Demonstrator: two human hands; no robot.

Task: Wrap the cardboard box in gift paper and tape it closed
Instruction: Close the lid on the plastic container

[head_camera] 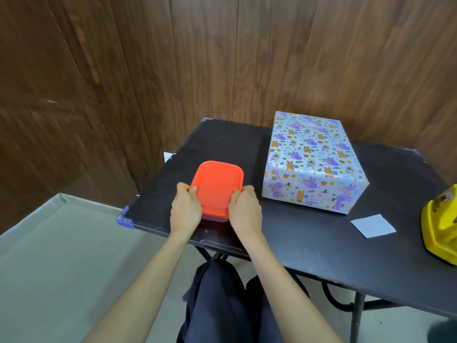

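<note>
The box (pixel 312 161) stands on the black table (pixel 291 233), fully covered in pale gift paper printed with purple and orange animals. It is to the right of both hands, and neither hand touches it. My left hand (pixel 186 209) and my right hand (pixel 244 209) grip the two near sides of a container with an orange-red lid (pixel 216 185), thumbs on the lid's edge. The container sits near the table's front left edge.
A small white paper square (pixel 373 225) lies on the table right of the hands. A yellow object (pixel 439 225), cut off by the frame, sits at the right edge. A wooden wall stands behind the table. My legs are under the front edge.
</note>
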